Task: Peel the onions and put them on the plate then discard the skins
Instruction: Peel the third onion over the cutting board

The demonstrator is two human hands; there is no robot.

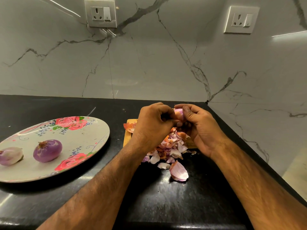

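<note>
Both hands meet above a pile of onion skins (169, 147) on the black counter. My right hand (197, 128) grips a small purple onion (179, 113), mostly hidden by the fingers. My left hand (154, 123) has its fingers curled and pinches the skin at the onion's left side. A floral plate (86, 130) lies to the left, holding two peeled purple onions: one (47, 151) near its middle and a paler one (10, 156) at the frame's left edge.
A wooden cutting board (127, 138) lies under the skins, largely covered. One large loose peel (179, 170) sits on the counter in front of the pile. A marble wall with two sockets stands behind; the counter ends at a wall corner on the right.
</note>
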